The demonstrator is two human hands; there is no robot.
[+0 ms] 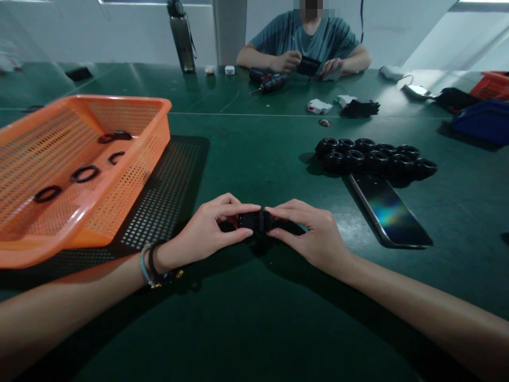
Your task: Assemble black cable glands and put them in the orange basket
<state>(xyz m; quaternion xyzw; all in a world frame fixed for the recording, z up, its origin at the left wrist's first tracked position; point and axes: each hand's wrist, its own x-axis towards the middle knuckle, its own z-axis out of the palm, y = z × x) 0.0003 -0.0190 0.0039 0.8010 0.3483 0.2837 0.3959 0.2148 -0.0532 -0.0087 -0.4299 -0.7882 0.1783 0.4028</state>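
A small black cylindrical part [256,220] lies sideways between my two hands, just above the green table. My left hand [212,225] pinches its left end between thumb and fingers. On the opposite end, the thumb and fingertips of my right hand [312,228] are closed. The fingers cover both ends, so the part's exact kind does not show. To the right stands a cluster of several glossy black round parts [376,159] with holes in their tops. A smartphone [392,212] lies face up in front of them, its upper end close to the cluster.
An orange perforated basket [139,185] at left holds several black rings [85,173]. Across the table [238,138], a person [306,42] handles a dark object near a power drill [272,82]. A bottle [183,42] stands behind; a blue bin [483,122] sits far right.
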